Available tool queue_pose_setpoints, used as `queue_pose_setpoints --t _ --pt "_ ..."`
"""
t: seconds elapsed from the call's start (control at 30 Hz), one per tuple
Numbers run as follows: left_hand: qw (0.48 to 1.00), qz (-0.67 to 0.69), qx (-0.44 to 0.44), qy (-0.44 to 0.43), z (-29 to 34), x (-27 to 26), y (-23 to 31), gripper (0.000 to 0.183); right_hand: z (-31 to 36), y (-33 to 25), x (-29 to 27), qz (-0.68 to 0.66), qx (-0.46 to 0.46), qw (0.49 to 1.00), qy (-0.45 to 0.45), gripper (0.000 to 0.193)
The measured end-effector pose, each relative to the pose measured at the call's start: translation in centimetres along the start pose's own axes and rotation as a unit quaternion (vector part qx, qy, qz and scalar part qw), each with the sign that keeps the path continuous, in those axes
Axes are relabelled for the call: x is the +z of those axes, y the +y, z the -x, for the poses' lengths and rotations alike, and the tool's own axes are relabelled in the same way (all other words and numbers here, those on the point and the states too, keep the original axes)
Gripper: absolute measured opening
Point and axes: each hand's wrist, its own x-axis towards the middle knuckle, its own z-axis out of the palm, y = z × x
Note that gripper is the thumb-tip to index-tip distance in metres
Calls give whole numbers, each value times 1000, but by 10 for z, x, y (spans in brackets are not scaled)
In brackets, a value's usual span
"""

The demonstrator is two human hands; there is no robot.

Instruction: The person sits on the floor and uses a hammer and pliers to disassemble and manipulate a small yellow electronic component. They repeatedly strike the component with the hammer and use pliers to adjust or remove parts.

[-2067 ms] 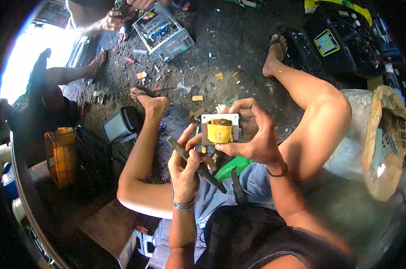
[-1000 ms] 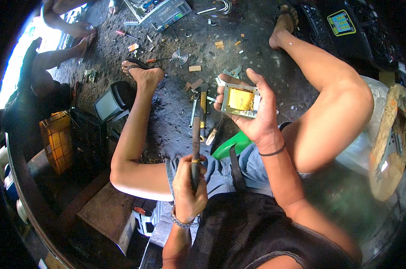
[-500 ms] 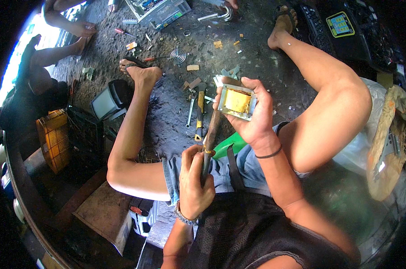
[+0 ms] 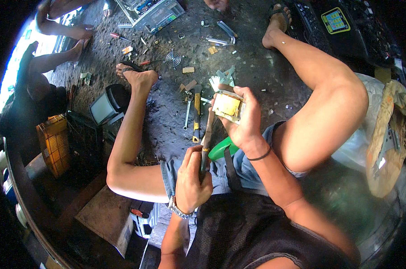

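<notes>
My left hand (image 4: 191, 181), with a metal watch on its wrist, is closed around the dark handle of a knife-like tool. Its long brown, rusty-looking blade (image 4: 209, 127) points up and away from me, with the tip by my other hand. My right hand (image 4: 247, 123) grips a small transformer (image 4: 227, 106) with a yellow-wrapped winding in a silvery metal frame. The blade's far end meets the near left side of the transformer; whether it touches is hidden by fingers. Both hands are above my lap, over a green object (image 4: 221, 149).
A hammer (image 4: 196, 116) and a wrench (image 4: 187, 114) lie between my legs. Beyond are a wire fan guard (image 4: 173, 59), a screwdriver (image 4: 120, 36), scattered scraps, bent metal pieces (image 4: 221, 39) and an open computer case (image 4: 155, 18). Other people's limbs (image 4: 77, 32) show at the far left.
The transformer has tilted and shifted slightly left in my right hand. At the far side, the bent metal pieces now lie nearer on the ground, apart from the other person's hand.
</notes>
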Motion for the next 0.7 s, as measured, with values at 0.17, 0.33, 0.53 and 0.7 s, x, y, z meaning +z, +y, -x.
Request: queue_pose_setpoints --t 0.17,0.33,0.53,0.7 --pt "956 236 -145 -97 8 -17 -11 21 -17 -1 -16 56 43 992 -100 44" --pt "831 472 -288 -68 21 -53 3 29 -12 3 -3 257 -24 938 -231 45" --pt "908 350 -209 -98 19 -34 -16 40 -27 18 -14 53 112 984 -129 39" --pt "915 356 -169 -83 20 -9 -18 48 -25 18 -18 26 124 990 -62 37"
